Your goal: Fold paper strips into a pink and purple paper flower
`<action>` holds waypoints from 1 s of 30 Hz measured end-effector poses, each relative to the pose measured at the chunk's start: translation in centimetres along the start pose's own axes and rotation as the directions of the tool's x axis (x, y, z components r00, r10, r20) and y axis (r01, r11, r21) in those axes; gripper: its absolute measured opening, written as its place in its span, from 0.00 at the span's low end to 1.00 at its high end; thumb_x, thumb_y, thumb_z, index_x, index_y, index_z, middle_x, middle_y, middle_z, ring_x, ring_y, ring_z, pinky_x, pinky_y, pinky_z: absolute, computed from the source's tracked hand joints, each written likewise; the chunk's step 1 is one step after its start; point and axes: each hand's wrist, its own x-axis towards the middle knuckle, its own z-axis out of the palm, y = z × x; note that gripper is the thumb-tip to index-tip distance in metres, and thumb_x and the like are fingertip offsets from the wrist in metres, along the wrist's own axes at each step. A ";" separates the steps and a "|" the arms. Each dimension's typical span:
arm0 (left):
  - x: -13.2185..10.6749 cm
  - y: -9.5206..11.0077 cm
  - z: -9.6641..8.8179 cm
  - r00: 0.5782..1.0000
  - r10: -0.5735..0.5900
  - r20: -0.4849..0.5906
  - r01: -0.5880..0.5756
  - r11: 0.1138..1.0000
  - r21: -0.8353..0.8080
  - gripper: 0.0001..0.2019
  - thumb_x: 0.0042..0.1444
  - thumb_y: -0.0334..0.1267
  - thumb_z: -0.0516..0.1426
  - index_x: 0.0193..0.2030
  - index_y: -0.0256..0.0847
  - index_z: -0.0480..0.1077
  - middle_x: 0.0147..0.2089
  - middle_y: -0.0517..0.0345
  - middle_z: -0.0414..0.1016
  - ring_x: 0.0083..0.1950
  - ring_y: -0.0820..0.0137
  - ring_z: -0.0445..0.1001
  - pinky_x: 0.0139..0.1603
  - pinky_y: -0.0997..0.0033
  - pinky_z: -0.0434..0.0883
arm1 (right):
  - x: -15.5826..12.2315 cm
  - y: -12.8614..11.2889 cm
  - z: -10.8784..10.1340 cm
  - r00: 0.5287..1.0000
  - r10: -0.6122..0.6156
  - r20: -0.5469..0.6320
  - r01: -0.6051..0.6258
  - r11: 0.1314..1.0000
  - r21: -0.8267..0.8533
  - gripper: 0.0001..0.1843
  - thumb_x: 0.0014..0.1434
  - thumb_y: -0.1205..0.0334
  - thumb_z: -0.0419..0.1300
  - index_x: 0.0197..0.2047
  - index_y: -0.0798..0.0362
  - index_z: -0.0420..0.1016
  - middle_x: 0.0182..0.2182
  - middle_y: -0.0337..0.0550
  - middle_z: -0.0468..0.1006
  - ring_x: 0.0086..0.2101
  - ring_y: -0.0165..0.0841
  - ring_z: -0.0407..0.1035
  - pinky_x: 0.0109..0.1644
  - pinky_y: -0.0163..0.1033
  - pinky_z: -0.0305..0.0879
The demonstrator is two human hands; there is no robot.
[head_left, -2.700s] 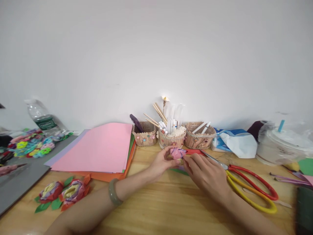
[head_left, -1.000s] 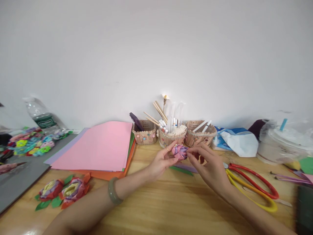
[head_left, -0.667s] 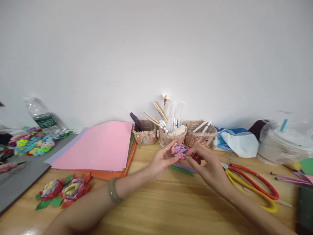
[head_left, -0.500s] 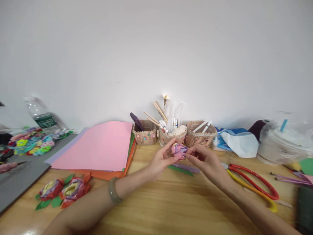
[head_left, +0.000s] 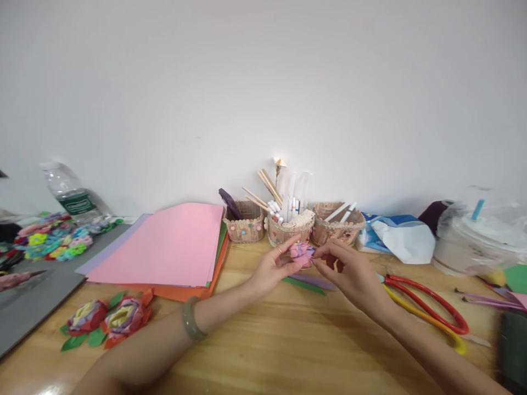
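A small pink and purple folded paper flower (head_left: 302, 254) is held up over the middle of the wooden table. My left hand (head_left: 276, 270) pinches it from the left side, thumb below and fingers behind. With thumb and fingertips, my right hand (head_left: 343, 269) grips its right edge. Beneath the hands lie a green paper strip (head_left: 307, 286) and a purple paper strip (head_left: 323, 283). Two finished-looking paper flowers with green leaves, one flower (head_left: 87, 318) beside another flower (head_left: 124, 317), rest on the table at the left.
Coloured paper sheets (head_left: 164, 247) are stacked left of centre. Along the wall stand a left basket (head_left: 246, 229), a middle basket (head_left: 284, 236) and a right basket (head_left: 335, 233). Red-and-yellow-handled scissors (head_left: 432, 299) lie at right, near a lidded plastic tub (head_left: 473, 247). A bottle (head_left: 74, 197) stands far left.
The flower has turned slightly between my fingers, so more of its pink side faces the camera. Both hands stay in nearly the same place.
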 end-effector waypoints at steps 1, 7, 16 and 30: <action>0.0 0.0 0.0 1.000 -0.005 -0.003 0.005 1.000 -0.003 0.32 0.42 0.33 0.64 0.57 0.45 0.63 0.54 0.47 0.69 0.49 0.62 0.72 0.55 0.58 0.63 | 0.1 0.1 -0.1 1.000 0.021 0.013 -0.021 0.999 0.027 0.06 0.56 0.61 0.54 0.32 0.52 0.71 0.26 0.39 0.68 0.24 0.28 0.61 0.26 0.34 0.57; 0.0 0.1 0.0 1.000 -0.010 -0.007 0.010 1.000 0.024 0.32 0.42 0.34 0.64 0.57 0.46 0.62 0.55 0.48 0.69 0.47 0.63 0.73 0.55 0.58 0.63 | 0.4 0.1 -0.2 0.995 0.096 0.035 -0.099 0.989 0.107 0.08 0.55 0.58 0.56 0.32 0.52 0.72 0.25 0.39 0.70 0.23 0.29 0.60 0.24 0.34 0.56; -0.1 0.2 0.1 1.000 -0.012 -0.005 0.012 0.998 0.069 0.33 0.43 0.36 0.63 0.58 0.45 0.60 0.52 0.48 0.72 0.47 0.63 0.73 0.55 0.59 0.63 | 0.2 -0.5 -0.5 0.998 -0.022 0.052 0.022 1.000 -0.007 0.06 0.55 0.64 0.54 0.28 0.53 0.70 0.24 0.39 0.69 0.23 0.28 0.61 0.26 0.33 0.57; -0.1 0.1 0.0 0.998 -0.056 0.034 0.056 0.998 -0.011 0.32 0.44 0.34 0.63 0.57 0.46 0.61 0.53 0.49 0.70 0.47 0.64 0.73 0.52 0.61 0.65 | 0.5 -0.6 -0.7 0.993 0.012 0.121 -0.024 0.994 0.102 0.10 0.56 0.64 0.52 0.29 0.53 0.74 0.24 0.40 0.73 0.23 0.29 0.63 0.25 0.33 0.57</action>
